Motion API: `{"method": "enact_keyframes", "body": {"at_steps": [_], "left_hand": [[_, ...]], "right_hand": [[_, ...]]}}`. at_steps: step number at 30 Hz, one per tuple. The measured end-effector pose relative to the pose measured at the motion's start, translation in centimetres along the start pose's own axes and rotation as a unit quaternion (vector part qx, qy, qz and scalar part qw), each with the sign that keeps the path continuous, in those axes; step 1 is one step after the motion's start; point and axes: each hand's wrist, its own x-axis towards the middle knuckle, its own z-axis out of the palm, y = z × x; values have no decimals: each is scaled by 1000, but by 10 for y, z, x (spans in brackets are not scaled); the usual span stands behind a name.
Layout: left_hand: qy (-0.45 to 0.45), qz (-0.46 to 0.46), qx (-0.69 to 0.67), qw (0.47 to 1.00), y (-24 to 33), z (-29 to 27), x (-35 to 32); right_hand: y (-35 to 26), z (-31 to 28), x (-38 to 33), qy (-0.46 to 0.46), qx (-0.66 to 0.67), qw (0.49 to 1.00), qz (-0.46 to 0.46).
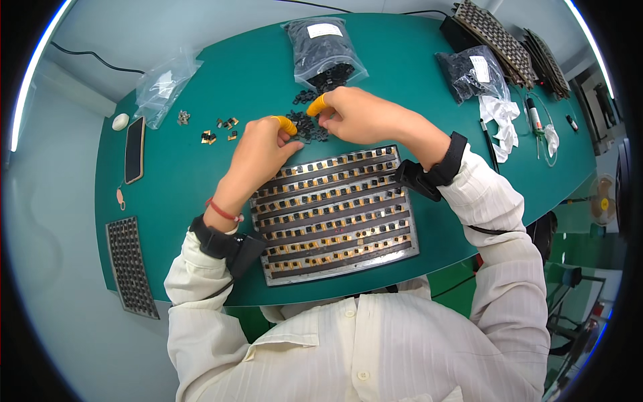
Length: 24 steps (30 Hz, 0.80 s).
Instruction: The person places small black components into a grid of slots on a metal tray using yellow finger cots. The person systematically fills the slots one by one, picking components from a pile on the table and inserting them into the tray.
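A loose pile of small black plastic parts [309, 127] lies on the green table, beyond a metal tray [335, 264] set with rows of small black and gold-coloured pieces. At the pile's left edge is my left hand [260, 151], with a yellow finger cot on one finger; its thumb and fingers are drawn together. My right hand [358, 115], also wearing a yellow cot, is over the pile's right side with its fingers curled in a pinch. Whatever either hand pinches is too small or hidden to name.
An open bag of black parts [323, 50] stands behind the pile. To the left are a phone [134, 151], a clear bag [166, 87] and a second tray [131, 268]. Another black-parts bag [474, 72], crumpled tissue [499, 124] and stacked trays [492, 37] sit right.
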Motion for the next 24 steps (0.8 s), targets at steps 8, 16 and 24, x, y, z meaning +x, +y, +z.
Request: {"method": "enact_keyframes", "body": {"at_steps": [8, 16, 24], "left_hand": [[-49, -28, 33, 998, 4, -4, -13], [61, -34, 80, 994, -19, -10, -23], [9, -60, 6, 998, -5, -14, -26]], "right_hand": [[-4, -1, -19, -2, -23, 999, 39], [-11, 11, -10, -27, -50, 998, 28], [-11, 3, -21, 5, -68, 997, 20]]}}
